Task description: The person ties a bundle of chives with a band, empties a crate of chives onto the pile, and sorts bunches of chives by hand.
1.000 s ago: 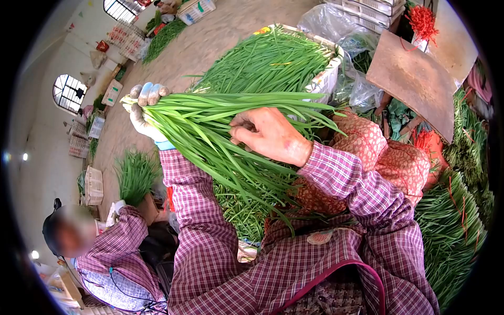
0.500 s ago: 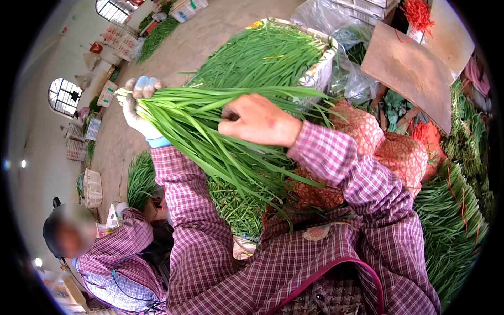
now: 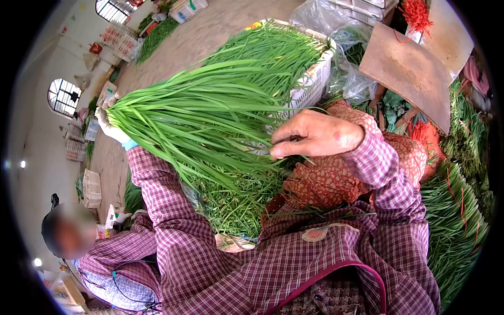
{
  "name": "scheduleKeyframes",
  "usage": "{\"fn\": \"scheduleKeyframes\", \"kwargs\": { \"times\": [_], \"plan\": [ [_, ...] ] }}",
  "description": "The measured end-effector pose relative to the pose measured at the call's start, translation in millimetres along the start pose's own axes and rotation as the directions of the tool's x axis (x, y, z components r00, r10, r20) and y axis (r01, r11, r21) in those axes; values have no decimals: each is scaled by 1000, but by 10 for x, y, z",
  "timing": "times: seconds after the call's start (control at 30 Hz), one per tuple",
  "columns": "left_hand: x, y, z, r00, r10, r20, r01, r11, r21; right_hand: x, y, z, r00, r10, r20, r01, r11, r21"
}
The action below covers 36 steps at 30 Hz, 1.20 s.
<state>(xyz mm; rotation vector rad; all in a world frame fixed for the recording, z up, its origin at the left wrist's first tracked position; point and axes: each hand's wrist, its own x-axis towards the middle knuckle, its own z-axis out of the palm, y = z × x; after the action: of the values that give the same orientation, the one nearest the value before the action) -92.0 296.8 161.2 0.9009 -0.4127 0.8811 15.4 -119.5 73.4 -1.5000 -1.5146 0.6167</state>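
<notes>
A fanned bunch of garlic chives (image 3: 194, 113) stretches across the middle of the view, its long green leaves pointing right. Its pale stem ends are gripped by my left hand (image 3: 107, 121), which wears a whitish glove with a light-blue cuff. My bare right hand (image 3: 317, 134) is at the leaf tips, with thumb and fingers drawn together. Whether a thin leaf is pinched there I cannot make out. Beneath the bunch lies a pile of loose green leaves (image 3: 236, 202). Behind it stands a white plastic crate (image 3: 314, 86) heaped with more chives.
Red patterned cloth (image 3: 320, 181) covers my lap. Tied chive bundles (image 3: 454, 226) lie at the right, below a brown board (image 3: 409, 71) and red ties (image 3: 417, 16). A co-worker (image 3: 118, 252) in a checked sleeve sits at the left, near a pale crate (image 3: 92, 188).
My left hand has moved left and slightly down with the chives, which now fan out wider. My right hand has slid right and down, from mid-bunch to the leaf tips.
</notes>
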Motion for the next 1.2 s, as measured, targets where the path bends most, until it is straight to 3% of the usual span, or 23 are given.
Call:
{"fn": "scheduleKeyframes", "kwargs": {
  "times": [0.03, 0.1, 0.13, 0.17, 0.27, 0.33, 0.43, 0.63, 0.77, 0.87, 0.9, 0.97, 1.0, 1.03, 1.07, 1.17, 1.2],
  "plan": [
    [2, 0, 26, 1000, -4, 1, 4, 1000, 8, 33, -4, 52, 1000, -1, -1, 1, 1000, 0],
    [-17, -20, 36, 997, 29, -70, -25, 998, 63, 113, -6, 170, 993, 56, -100, -74, 978, -194],
    [-1, -43, 11, 995, 53, -90, -46, 996, 73, 133, 20, 257, 985, -25, -169, -10, 978, -208],
    [17, -52, -20, 991, 77, -109, -68, 994, 82, 174, 10, 340, 982, 61, -178, -102, 969, -227],
    [28, -66, -25, 993, 77, -86, -71, 994, 79, 292, 54, 538, 963, 93, -254, -176, 928, -329],
    [-2, -94, 60, 993, 80, -83, -73, 994, 80, 387, 114, 635, 899, 71, -433, -270, 867, -418],
    [-14, -108, 87, 994, 75, -79, -68, 993, 92, 515, 137, 726, 839, -54, -541, -233, 864, -447],
    [49, -99, -47, 996, 83, -27, -82, 996, 38, 697, 90, 779, 818, -32, -574, -232, 895, -380],
    [9, -66, -29, 1000, 4, -24, -1, 994, 108, 738, 110, 805, 753, -197, -628, -136, 887, -441],
    [23, 0, -146, 999, -34, 5, 34, 997, 76, 658, 82, 786, 721, -264, -641, -63, 896, -440],
    [50, 23, -112, 998, -52, -33, 52, 999, -4, 604, 63, 775, 697, -309, -647, -22, 893, -450],
    [-28, 13, -84, 974, 55, -220, -31, 993, 111, 463, 72, 767, 671, -356, -651, 21, 886, -463],
    [-48, -8, -39, 964, 120, -238, -86, 986, 146, 349, 103, 746, 716, -336, -612, 32, 892, -452],
    [-31, 47, -80, 998, -62, 15, 64, 984, -167, 240, 137, 718, 758, -314, -571, 41, 897, -439],
    [-18, 55, -130, 999, -40, 14, 41, 987, -153, 140, 170, 660, 775, -401, -489, 106, 845, -525],
    [-73, 23, -40, 998, -49, 35, 55, 982, -182, -244, 180, 552, 942, -246, -229, 96, 849, -519],
    [-94, 1, -3, 995, -75, 59, 86, 971, -222, -345, 161, 498, 940, -211, -268, 66, 883, -466]
  ]
}}
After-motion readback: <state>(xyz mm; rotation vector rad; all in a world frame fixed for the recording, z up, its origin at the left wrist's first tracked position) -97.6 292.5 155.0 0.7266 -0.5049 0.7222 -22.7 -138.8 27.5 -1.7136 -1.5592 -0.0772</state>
